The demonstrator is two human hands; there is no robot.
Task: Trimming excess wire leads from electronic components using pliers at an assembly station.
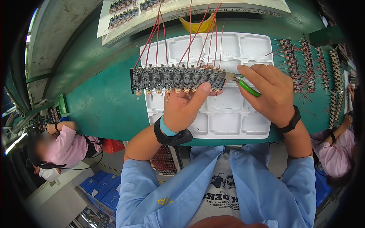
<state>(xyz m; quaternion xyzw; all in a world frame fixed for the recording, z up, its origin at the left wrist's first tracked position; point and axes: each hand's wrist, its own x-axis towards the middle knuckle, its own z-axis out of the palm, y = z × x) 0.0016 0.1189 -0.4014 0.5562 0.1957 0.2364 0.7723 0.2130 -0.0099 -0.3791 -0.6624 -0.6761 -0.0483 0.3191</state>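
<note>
My left hand (pixel 187 103) grips a long circuit board panel (pixel 167 78) from below, thumb on its face near the right end. Red wires rise from the panel's upper edge, and small round parts line its lower edge. My right hand (pixel 268 89) is closed round green-handled cutting pliers (pixel 248 88). The jaws of the pliers are at the panel's right end; whether they bite on something is too small to tell. Beneath both hands lies a white plastic tray (pixel 255 131) with moulded compartments.
Several board strips with red wires (pixel 291 62) lie on the green table (pixel 99 108) at the right. Behind the tray are a yellow tape roll (pixel 197 26) and a raised shelf (pixel 243 9) holding more boards. Two people in pink work at either side; blue crates (pixel 100 190) stand lower left.
</note>
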